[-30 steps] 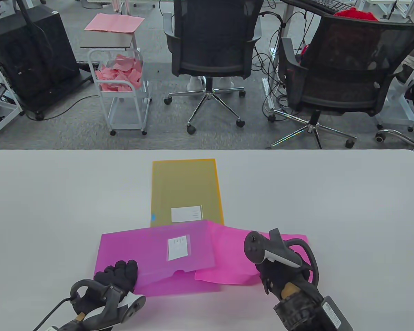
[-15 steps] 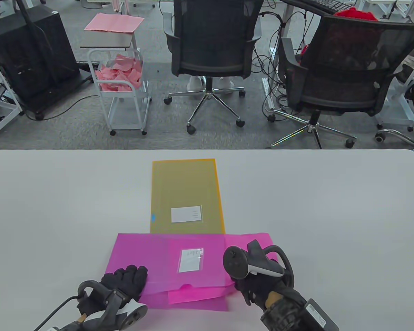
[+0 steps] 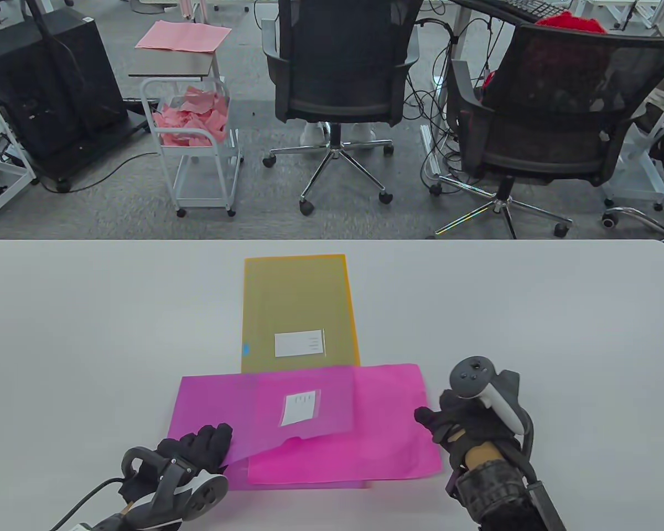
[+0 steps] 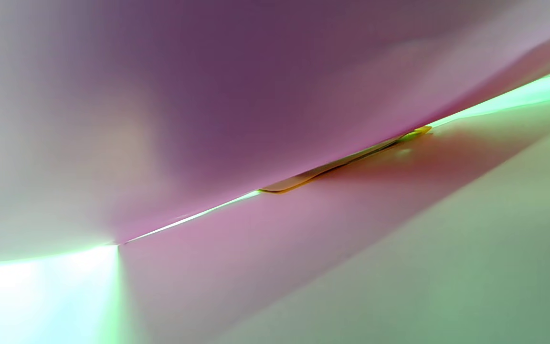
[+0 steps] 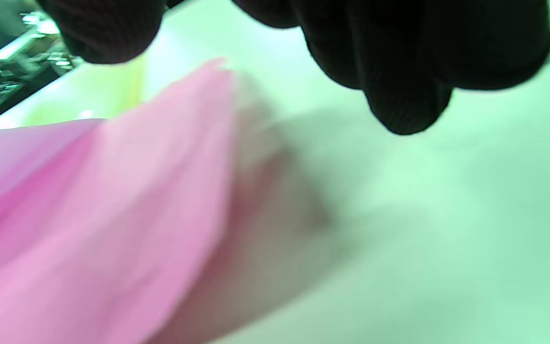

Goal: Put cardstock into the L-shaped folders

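Note:
A translucent pink L-shaped folder (image 3: 221,404) with a white label (image 3: 300,408) lies at the table's near edge. A pink cardstock sheet (image 3: 387,431) sits partly between its sheets and sticks out to the right and front. My left hand (image 3: 202,445) grips the folder's near left corner, and the top sheet is raised; the left wrist view looks under that raised sheet (image 4: 237,95). My right hand (image 3: 448,420) is beside the cardstock's right edge, thumb close to it, and holds nothing; its fingertips (image 5: 399,105) hang over bare table next to the cardstock (image 5: 103,215).
A yellow folder (image 3: 296,298) with a white label lies flat just behind the pink one, its near end under the pink folder's far edge. Two office chairs and a small cart stand beyond the table's far edge.
The right hand pushed the cardstock left into the folder, then let go and drew back to the right. The folder and sheet went from askew to square with the table edge.

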`<state>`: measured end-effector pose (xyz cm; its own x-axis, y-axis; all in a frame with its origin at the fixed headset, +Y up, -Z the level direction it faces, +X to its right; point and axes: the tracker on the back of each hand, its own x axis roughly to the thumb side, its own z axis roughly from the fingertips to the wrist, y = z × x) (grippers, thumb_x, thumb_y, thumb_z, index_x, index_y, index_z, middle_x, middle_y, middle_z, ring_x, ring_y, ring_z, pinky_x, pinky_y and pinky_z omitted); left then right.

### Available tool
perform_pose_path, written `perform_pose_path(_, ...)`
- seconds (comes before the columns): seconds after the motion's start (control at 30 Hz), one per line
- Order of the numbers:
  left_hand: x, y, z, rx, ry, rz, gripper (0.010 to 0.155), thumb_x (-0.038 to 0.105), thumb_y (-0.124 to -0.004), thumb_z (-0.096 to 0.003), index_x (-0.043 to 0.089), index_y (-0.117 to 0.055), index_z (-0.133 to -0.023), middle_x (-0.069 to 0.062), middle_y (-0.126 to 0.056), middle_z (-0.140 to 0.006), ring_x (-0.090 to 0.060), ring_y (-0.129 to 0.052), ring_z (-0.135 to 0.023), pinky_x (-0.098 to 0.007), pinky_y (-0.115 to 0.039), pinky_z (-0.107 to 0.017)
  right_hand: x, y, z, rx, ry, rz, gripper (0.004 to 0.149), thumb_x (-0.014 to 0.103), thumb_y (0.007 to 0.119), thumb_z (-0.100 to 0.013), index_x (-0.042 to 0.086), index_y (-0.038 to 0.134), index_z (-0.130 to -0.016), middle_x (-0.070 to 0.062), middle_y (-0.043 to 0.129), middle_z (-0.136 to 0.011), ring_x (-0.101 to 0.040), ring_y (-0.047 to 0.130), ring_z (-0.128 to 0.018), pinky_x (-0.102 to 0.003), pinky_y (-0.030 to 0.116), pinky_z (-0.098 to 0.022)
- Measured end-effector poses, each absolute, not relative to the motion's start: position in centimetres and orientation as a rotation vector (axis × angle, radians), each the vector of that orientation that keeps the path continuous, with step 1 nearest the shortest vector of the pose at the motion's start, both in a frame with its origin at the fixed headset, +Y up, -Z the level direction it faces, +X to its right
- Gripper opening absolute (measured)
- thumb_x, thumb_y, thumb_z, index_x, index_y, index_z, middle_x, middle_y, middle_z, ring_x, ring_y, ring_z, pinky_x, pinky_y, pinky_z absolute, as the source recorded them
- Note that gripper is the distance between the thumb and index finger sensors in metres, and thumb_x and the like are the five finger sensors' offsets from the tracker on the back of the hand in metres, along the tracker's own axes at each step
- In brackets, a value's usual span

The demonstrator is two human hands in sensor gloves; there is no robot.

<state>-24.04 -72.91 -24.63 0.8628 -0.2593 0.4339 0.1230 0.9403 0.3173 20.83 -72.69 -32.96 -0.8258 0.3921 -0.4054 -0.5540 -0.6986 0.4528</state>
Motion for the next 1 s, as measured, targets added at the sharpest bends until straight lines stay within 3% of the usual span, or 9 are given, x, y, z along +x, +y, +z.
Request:
perform_pose_path(0.13,-23.8,-72.9,-24.4,0.303,-0.524,-0.191,0.050,0.046,-0.067,-0.0440,0.018,-0.080,-0.084,-0.009,-0.104,-0.067,-0.029,-0.117,-0.044,-0.044,-0.096,-0.027,20.4,-75.7,-33.1,-0.233,0.959,2.127,0.090,0.063,0.065,-0.042,-0.003,0.030,-0.092,-0.032,0.084,-0.072,-0.038,0.097,-0.045,-0.040,0.086,-0.022)
perform_pose_path(0.33,-22.0,-72.6,-22.8,0.364,-0.657,-0.245,0.052,0.045,-0.066,-0.0443,0.015,-0.079,-0.084,-0.011,-0.104,-0.065,-0.033,-0.117,-0.039,-0.046,-0.096,-0.024,12.6,-76.5,-32.3,0.009,0.786,1.925,0.081,0.055,0.055,-0.048,-0.005,0.023,-0.089,-0.029,0.077,-0.080,-0.033,0.097,-0.051,-0.035,0.089,-0.026)
perform_pose_path(0.37,-22.1,-72.6,-22.7,0.364,-0.663,-0.252,0.052,0.044,-0.066,-0.0443,0.015,-0.079,-0.084,-0.012,-0.104,-0.065,-0.033,-0.117,-0.039,-0.046,-0.096,-0.024,12.1,-76.6,-32.0,0.001,0.738,1.909,0.078,0.054,0.052,-0.048,-0.005,0.023,-0.089,-0.029,0.077,-0.079,-0.034,0.097,-0.050,-0.034,0.089,-0.026)
perform_pose_path(0.43,-22.6,-72.5,-23.0,0.359,-0.641,-0.245,0.052,0.044,-0.065,-0.0445,0.015,-0.078,-0.085,-0.011,-0.104,-0.066,-0.033,-0.117,-0.039,-0.045,-0.096,-0.024,12.0,-76.9,-31.8,-0.082,0.645,1.849,0.076,0.050,0.057,-0.047,-0.005,0.028,-0.089,-0.030,0.080,-0.077,-0.037,0.098,-0.047,-0.035,0.089,-0.023)
perform_pose_path(0.67,-24.2,-71.8,-24.3,0.301,-0.457,0.023,0.052,0.047,-0.064,-0.0439,0.018,-0.077,-0.086,-0.009,-0.103,-0.069,-0.032,-0.116,-0.045,-0.046,-0.096,-0.028,14.3,-79.3,-32.2,-0.069,0.830,1.586,0.075,0.051,0.054,-0.053,-0.004,0.020,-0.091,-0.028,0.068,-0.087,-0.035,0.090,-0.061,-0.036,0.086,-0.034)
perform_pose_path(0.87,-24.5,-71.6,-24.4,0.272,-0.457,0.147,0.055,0.048,-0.063,-0.0428,0.019,-0.077,-0.086,-0.010,-0.102,-0.071,-0.035,-0.114,-0.050,-0.047,-0.095,-0.031,12.5,-79.4,-31.8,-0.020,0.805,1.548,0.072,0.048,0.055,-0.052,-0.003,0.024,-0.092,-0.025,0.071,-0.087,-0.034,0.092,-0.060,-0.035,0.087,-0.033)
perform_pose_path(1.0,-23.9,-71.5,-24.0,0.298,-0.528,0.120,0.055,0.049,-0.062,-0.0424,0.019,-0.077,-0.086,-0.010,-0.101,-0.072,-0.035,-0.114,-0.051,-0.047,-0.095,-0.032,12.1,-79.2,-31.3,-0.158,0.699,1.609,0.062,0.043,0.058,-0.051,-0.001,0.039,-0.090,-0.023,0.081,-0.080,-0.033,0.097,-0.052,-0.035,0.089,-0.027)
